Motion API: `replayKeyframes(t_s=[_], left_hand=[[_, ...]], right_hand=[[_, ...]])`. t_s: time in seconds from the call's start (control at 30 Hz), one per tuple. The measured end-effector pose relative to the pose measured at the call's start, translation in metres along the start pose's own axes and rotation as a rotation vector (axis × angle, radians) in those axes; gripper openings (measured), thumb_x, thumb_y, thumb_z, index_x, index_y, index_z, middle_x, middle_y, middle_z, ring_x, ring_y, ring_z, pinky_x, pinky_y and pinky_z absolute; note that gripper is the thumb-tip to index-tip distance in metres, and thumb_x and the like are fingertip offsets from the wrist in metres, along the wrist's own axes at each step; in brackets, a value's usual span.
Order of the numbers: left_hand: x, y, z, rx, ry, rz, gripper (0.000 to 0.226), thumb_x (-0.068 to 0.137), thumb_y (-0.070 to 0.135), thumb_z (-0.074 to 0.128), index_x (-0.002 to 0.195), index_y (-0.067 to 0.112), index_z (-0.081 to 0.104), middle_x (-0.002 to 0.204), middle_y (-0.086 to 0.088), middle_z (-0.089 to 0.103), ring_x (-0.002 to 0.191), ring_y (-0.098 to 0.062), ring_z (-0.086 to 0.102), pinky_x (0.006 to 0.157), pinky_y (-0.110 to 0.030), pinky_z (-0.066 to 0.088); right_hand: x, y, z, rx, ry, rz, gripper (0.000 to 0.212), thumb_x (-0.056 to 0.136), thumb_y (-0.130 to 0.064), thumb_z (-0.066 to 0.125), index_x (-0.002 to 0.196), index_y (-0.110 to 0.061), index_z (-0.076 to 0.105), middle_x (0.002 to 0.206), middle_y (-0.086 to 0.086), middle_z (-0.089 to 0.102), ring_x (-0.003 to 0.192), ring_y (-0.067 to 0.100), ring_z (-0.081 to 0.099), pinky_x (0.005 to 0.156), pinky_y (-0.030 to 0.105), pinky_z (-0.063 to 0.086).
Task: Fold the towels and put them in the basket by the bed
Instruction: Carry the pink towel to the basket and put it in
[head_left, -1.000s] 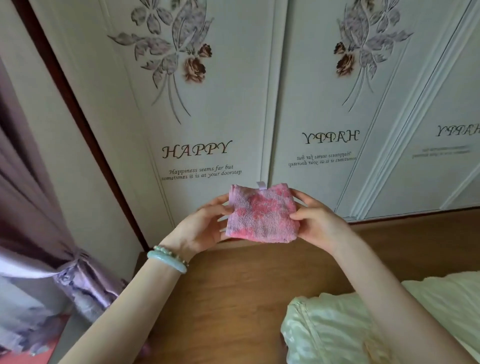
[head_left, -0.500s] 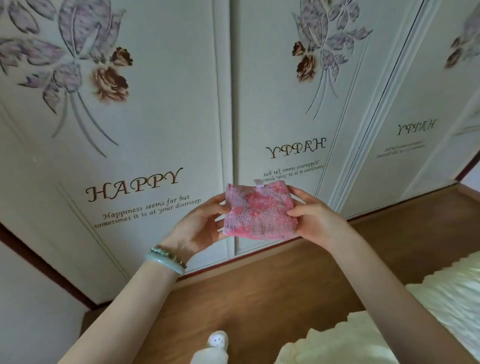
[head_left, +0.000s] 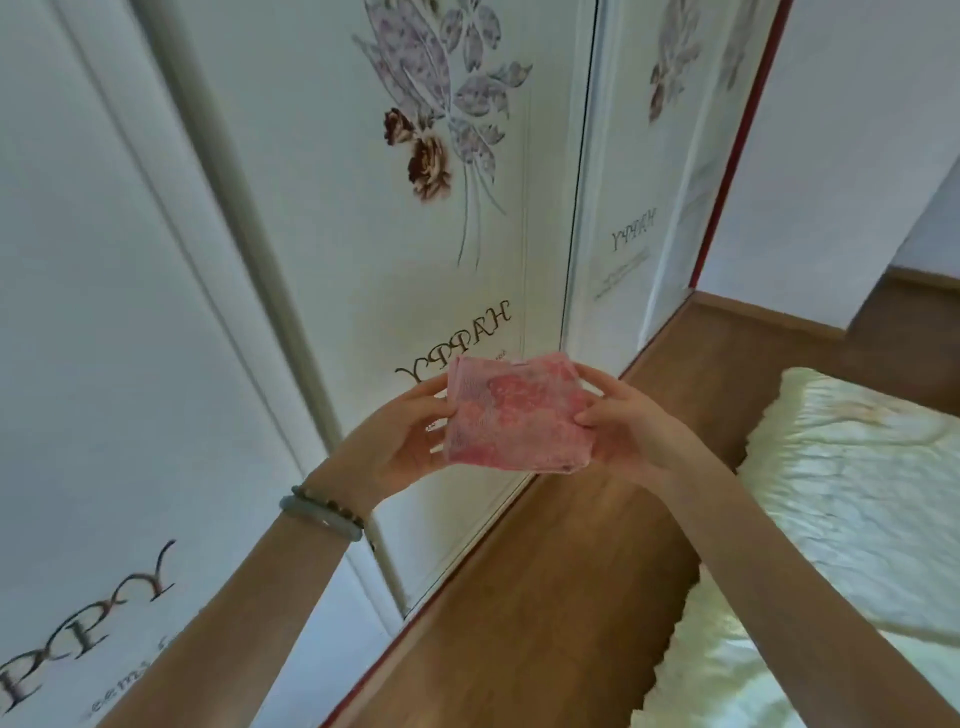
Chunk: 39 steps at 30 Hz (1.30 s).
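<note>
White wardrobe doors (head_left: 311, 260) with flower prints fill the left. The left hand (head_left: 400, 441), with bracelets (head_left: 322, 514) on its wrist, pinches the left edge of a small folded pink towel (head_left: 519, 415). The right hand (head_left: 634, 431) pinches the towel's right edge. The towel is held in the air in front of the doors, above the wooden floor (head_left: 545, 597). A shiny cream bed cover (head_left: 831, 493) lies on the right.
</note>
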<state>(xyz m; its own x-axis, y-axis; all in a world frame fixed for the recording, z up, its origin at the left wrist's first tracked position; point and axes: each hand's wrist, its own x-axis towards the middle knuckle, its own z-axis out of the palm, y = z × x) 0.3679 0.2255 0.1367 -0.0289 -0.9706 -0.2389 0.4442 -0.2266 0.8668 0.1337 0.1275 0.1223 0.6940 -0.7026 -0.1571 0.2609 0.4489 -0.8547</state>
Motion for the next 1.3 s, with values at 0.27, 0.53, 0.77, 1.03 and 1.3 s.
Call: replayKeyframes(t_s=[0.27,0.53,0.77,1.03,1.3], left_hand=[[0.114,0.009,0.025,0.034,-0.195,-0.140,0.045,0.086,0.001,0.054,0.128,0.016,0.057,0.104,-0.010,0.059,0.080,-0.018,0.058,0.053,-0.026,0.053],[0.243,0.006,0.072,0.060,-0.295,-0.245,0.045,0.082,0.004,0.060,0.126,0.016,0.059,0.105,-0.012,0.061,0.085,-0.021,0.060,0.058,-0.029,0.056],[0.379,0.015,0.141,0.093,-0.408,-0.249,0.040,0.084,0.002,0.058,0.121,0.015,0.063,0.103,-0.013,0.053,0.085,-0.020,0.054,0.057,-0.028,0.056],[0.508,0.024,0.221,0.046,-0.525,-0.280,0.031,0.084,0.002,0.058,0.110,0.015,0.070,0.099,-0.011,0.049,0.085,-0.020,0.039,0.060,-0.023,0.052],[0.626,0.020,0.270,0.000,-0.548,-0.341,0.034,0.082,-0.002,0.059,0.112,0.013,0.069,0.098,-0.011,0.053,0.087,-0.021,0.042,0.062,-0.025,0.053]], right_hand=[[0.009,-0.035,-0.047,0.006,0.061,-0.142,0.064,0.073,0.005,0.056,0.134,-0.008,0.045,0.119,0.014,0.052,0.109,0.033,0.054,0.080,0.037,0.055],[0.035,-0.078,-0.132,-0.012,0.223,-0.201,0.061,0.074,0.005,0.054,0.133,-0.010,0.048,0.119,0.013,0.058,0.112,0.033,0.058,0.080,0.037,0.054],[0.070,-0.152,-0.227,-0.034,0.325,-0.273,0.055,0.071,0.005,0.054,0.122,-0.013,0.057,0.110,0.009,0.064,0.104,0.029,0.063,0.076,0.036,0.055],[0.105,-0.236,-0.336,-0.135,0.372,-0.260,0.062,0.072,0.001,0.054,0.133,-0.009,0.047,0.123,0.014,0.049,0.112,0.033,0.053,0.095,0.047,0.044],[0.149,-0.289,-0.432,-0.175,0.369,-0.269,0.058,0.076,-0.002,0.052,0.133,-0.005,0.043,0.123,0.016,0.044,0.114,0.036,0.045,0.095,0.050,0.036]])
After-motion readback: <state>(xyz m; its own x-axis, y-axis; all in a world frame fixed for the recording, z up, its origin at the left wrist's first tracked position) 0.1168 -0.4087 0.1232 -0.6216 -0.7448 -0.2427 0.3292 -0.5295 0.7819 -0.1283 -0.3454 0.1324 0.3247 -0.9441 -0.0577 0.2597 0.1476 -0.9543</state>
